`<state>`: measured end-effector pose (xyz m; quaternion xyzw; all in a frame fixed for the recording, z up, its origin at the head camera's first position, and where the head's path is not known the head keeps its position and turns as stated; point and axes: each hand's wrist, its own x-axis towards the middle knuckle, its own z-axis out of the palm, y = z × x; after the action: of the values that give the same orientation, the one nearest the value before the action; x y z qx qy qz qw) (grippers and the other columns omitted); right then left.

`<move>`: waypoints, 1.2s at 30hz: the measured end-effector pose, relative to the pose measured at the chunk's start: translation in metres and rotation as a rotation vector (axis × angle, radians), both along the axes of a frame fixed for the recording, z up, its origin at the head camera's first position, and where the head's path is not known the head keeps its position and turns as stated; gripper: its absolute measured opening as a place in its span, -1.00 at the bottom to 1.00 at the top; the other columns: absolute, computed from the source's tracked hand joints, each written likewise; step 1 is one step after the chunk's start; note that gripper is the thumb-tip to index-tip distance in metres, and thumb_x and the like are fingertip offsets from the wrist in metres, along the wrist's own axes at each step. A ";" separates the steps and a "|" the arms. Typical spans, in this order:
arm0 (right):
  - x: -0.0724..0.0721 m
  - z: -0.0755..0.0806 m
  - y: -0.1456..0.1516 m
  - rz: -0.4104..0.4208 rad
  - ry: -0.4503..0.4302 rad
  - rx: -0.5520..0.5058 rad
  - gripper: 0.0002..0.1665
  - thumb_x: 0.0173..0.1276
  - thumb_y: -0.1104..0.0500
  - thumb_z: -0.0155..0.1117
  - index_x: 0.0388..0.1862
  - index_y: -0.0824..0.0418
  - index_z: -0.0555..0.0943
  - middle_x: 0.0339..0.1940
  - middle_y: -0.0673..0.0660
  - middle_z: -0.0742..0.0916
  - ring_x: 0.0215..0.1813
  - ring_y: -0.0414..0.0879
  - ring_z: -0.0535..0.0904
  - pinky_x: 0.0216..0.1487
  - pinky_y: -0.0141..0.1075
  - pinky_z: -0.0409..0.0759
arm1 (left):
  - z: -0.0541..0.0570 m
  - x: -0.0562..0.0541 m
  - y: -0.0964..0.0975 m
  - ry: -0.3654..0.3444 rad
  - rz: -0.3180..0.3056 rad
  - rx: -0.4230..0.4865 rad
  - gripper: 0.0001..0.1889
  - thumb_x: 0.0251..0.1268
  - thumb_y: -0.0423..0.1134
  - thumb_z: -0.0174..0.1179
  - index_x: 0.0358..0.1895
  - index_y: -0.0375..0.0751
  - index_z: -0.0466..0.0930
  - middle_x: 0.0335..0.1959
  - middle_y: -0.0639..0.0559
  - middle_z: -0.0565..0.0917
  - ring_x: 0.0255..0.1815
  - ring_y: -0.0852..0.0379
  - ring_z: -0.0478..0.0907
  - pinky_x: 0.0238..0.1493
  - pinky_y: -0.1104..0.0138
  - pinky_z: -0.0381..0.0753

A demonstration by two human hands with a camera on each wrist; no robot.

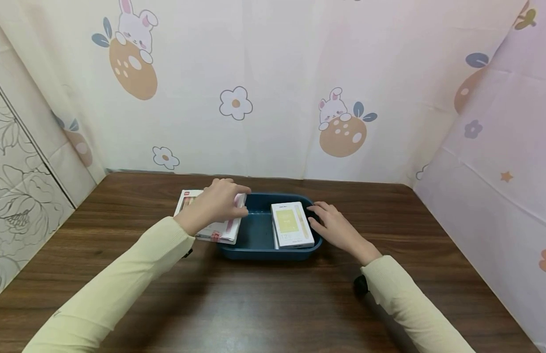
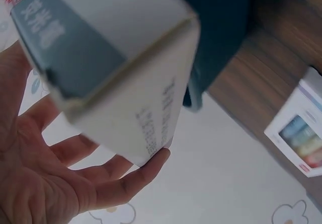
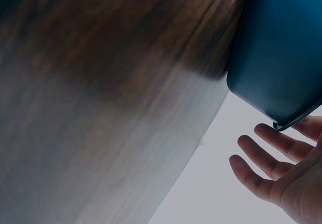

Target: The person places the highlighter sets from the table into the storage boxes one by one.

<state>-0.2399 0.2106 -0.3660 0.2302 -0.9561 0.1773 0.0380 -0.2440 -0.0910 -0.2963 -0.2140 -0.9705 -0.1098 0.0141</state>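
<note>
My left hand (image 1: 217, 206) grips a white highlighter box (image 2: 136, 83) by its sides, over the left end of a dark blue bin (image 1: 257, 255). A grey-blue band with white lettering crosses one face of this box, and fingertips curl against its edge in the left wrist view. My right hand (image 1: 339, 230) is at the bin's right rim, fingers loosely spread; one fingertip meets the rim in the right wrist view. Inside the bin, at its right, lies a white box (image 1: 292, 225) with a yellow-green label, another white edge showing beneath it.
Another white box (image 2: 302, 128) with a colourful picture lies on the brown wooden table (image 1: 273, 304), left of the bin. A printed curtain (image 1: 281, 59) hangs along the table's back edge and continues along the right side.
</note>
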 end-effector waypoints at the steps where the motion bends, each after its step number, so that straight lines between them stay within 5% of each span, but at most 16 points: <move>1: 0.000 0.000 0.000 -0.001 0.002 -0.002 -0.49 0.42 0.01 -0.08 0.24 0.26 0.38 0.28 0.30 0.40 0.29 0.23 0.29 0.20 0.13 0.31 | 0.000 -0.001 0.003 -0.004 0.001 0.002 -0.51 0.06 0.02 0.21 0.13 0.04 0.51 0.10 -0.09 0.54 0.09 -0.11 0.40 0.10 -0.06 0.41; 17: 0.000 0.000 -0.001 -0.005 0.004 -0.006 -0.49 0.40 0.06 -0.05 0.23 0.31 0.38 0.28 0.33 0.38 0.29 0.25 0.28 0.19 0.14 0.31 | -0.014 -0.011 0.037 -0.014 0.091 0.003 -0.49 0.09 0.06 0.17 0.17 0.14 0.47 0.15 -0.12 0.47 0.04 -0.19 0.35 0.04 -0.18 0.38; 36: 0.000 0.000 -0.001 -0.005 0.000 0.010 -0.49 0.42 0.03 -0.07 0.24 0.27 0.37 0.28 0.30 0.39 0.29 0.22 0.30 0.19 0.12 0.32 | -0.054 -0.009 0.041 -0.046 0.116 0.024 -0.49 0.10 0.05 0.16 0.19 0.13 0.45 0.13 -0.14 0.47 0.05 -0.23 0.37 0.00 -0.15 0.40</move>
<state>-0.2400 0.2093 -0.3659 0.2279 -0.9576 0.1725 0.0372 -0.2525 -0.0501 -0.3507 -0.1547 -0.9800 -0.1251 0.0009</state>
